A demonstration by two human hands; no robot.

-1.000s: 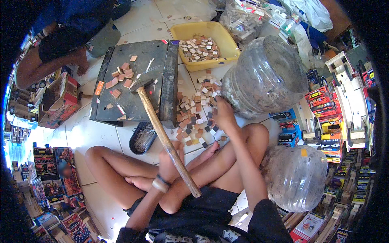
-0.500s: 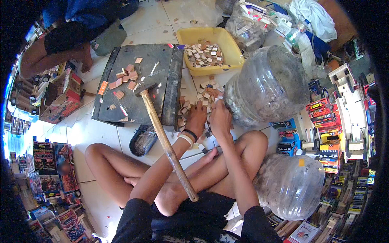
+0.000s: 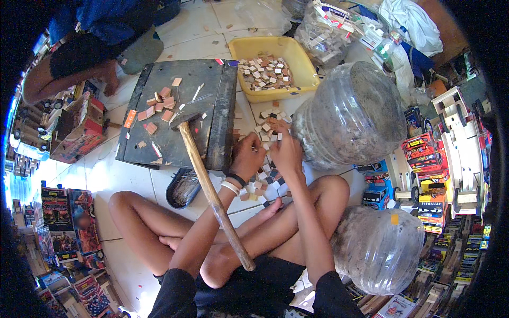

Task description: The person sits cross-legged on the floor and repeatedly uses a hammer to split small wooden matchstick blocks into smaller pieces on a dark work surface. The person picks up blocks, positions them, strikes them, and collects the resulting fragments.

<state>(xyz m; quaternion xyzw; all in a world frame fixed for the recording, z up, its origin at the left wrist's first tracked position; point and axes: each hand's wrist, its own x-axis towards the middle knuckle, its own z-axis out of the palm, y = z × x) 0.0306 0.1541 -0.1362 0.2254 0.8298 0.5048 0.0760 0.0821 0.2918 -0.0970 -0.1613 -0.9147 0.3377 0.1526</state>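
Note:
On the tiled floor lie many small square wooden pieces (image 3: 274,114), some pale, some brown or dark. Above the near part of this scatter, my left hand (image 3: 248,156) is closed with its fingers curled together; whatever they hold is too small to make out. A dark band and a white band circle that wrist. Beside it, my right hand (image 3: 287,152) stretches its fingers over the loose pieces, thumb apart from them. A hammer (image 3: 212,193) rests with its head on a dark box-like board (image 3: 175,100), its wooden handle slanting over my left forearm in view.
A yellow basin (image 3: 313,79) holds many similar pieces. Two large clear plastic bottles (image 3: 352,114) lie at the right. A black tray (image 3: 183,188) sits below the board. Wooden toy trucks (image 3: 424,153) are stacked right; another person's hand (image 3: 110,78) shows far left.
My left hand has lifted off the pieces, turned and curled its fingers. My right hand has spread its fingers slightly farther forward. The view has shifted a little.

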